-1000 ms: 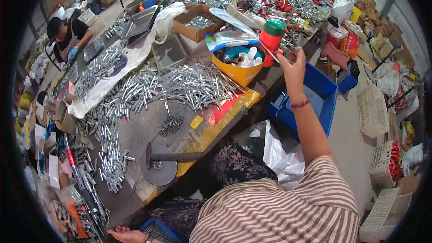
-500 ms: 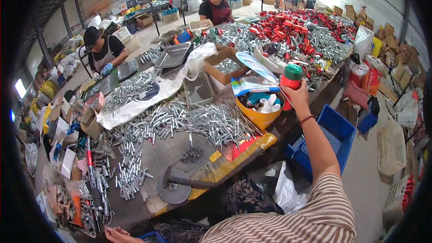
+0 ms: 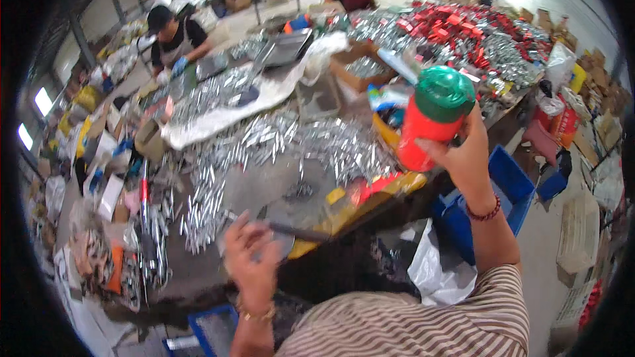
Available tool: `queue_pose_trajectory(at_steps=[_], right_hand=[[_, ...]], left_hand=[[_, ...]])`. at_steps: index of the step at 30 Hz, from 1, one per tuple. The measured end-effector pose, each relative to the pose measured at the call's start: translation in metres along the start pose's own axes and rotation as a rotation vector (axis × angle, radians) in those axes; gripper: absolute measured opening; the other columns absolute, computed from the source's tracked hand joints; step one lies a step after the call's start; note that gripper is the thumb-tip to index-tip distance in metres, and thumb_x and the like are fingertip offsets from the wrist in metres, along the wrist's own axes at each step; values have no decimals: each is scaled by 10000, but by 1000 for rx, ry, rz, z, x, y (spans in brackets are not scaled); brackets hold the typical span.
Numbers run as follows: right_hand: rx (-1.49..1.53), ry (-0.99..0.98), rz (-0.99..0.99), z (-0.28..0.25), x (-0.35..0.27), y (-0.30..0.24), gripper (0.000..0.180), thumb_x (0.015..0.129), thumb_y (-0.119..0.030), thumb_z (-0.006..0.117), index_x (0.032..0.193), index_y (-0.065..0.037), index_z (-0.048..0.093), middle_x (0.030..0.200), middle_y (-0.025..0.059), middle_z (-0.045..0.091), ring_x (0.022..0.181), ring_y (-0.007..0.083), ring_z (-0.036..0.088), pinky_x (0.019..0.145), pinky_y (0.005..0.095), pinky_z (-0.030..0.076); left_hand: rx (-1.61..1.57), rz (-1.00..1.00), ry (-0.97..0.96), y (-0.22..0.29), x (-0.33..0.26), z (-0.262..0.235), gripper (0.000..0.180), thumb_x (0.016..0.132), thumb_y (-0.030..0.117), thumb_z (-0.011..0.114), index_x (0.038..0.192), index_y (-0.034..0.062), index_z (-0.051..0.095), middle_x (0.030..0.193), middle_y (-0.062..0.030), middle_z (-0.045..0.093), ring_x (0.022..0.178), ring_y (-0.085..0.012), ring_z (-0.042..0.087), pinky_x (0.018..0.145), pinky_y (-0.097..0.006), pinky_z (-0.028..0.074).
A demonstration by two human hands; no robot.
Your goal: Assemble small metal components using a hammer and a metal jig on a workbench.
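Since half a second ago the right hand (image 3: 468,158) has brought the red bottle (image 3: 433,119) nearer and higher; it now fills more of the view, green cap up, tilted slightly left. Left hand (image 3: 250,258), earlier low at the near edge, has come up over the tabletop (image 3: 218,271).

Right hand: grasping the bottle around its lower right side, fingers wrapped, thumb side hidden. Bottle is held in air above the right edge of the tabletop, over the yellow tub (image 3: 390,133) and just left of the blue crate (image 3: 509,188).

Left hand: fingers spread and loose, resting near a dark rod (image 3: 297,231); cannot tell whether it touches it.

Risks, judged:
- One-sided grip on a smooth bottle; a slip would drop it into the crate or onto the floor.
- Heaps of silver metal parts (image 3: 291,145) lie close to the left hand; a sweep could scatter them.
- Cap tightness not visible; tilting further might spill.
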State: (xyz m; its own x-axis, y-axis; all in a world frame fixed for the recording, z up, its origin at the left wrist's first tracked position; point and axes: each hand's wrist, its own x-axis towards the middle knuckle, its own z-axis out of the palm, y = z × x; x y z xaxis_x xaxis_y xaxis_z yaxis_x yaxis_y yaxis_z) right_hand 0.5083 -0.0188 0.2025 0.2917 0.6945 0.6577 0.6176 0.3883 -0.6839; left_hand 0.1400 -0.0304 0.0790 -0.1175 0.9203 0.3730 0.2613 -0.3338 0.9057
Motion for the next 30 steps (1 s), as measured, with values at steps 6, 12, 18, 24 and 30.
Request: queue_pose_trajectory(at_steps=[6,12,18,24,30], right_hand=[[517,-379,223,86,-92,-51,856,697,-235,958,1388,-20,501,1270,117,642,1173,211,630,1016,364,491],[594,-709,293,135,-117,-76,1010,621,-324,992,1404,-12,436,1292,150,618,1210,263,618,1015,420,512],[317,-808,-128,142,-125,-89,1116,628,-228,1001,1475,33,323,1408,191,563,1203,216,619,1036,379,502],[835,-831,28,164,-130,-88,1191,608,-152,982,1551,-58,260,1189,224,641,1054,296,677,952,427,561],[1527,-1215,67,201,-107,-70,1395,566,-195,1022,1638,-120,131,1152,269,656,1109,364,668,974,473,541]], left_hand=[[55,294,-282,42,-8,66,1162,657,210,974,1572,18,284,1511,-209,453,1381,-341,510,1110,-440,440],[-606,-209,-134,7,-42,15,1027,637,228,1009,1436,26,397,1342,-103,580,1221,-196,602,1041,-358,499],[-355,-330,-28,-17,-80,-9,931,636,188,977,1409,57,474,1320,-132,619,1185,-220,640,1014,-387,524],[-360,-167,-337,-7,-80,-30,1038,615,226,971,1472,45,414,1321,-98,605,1236,-209,599,1058,-380,469],[-907,-471,-1022,-7,-57,-52,981,633,252,999,1436,6,493,1343,-72,626,1232,-166,590,1071,-374,468]])
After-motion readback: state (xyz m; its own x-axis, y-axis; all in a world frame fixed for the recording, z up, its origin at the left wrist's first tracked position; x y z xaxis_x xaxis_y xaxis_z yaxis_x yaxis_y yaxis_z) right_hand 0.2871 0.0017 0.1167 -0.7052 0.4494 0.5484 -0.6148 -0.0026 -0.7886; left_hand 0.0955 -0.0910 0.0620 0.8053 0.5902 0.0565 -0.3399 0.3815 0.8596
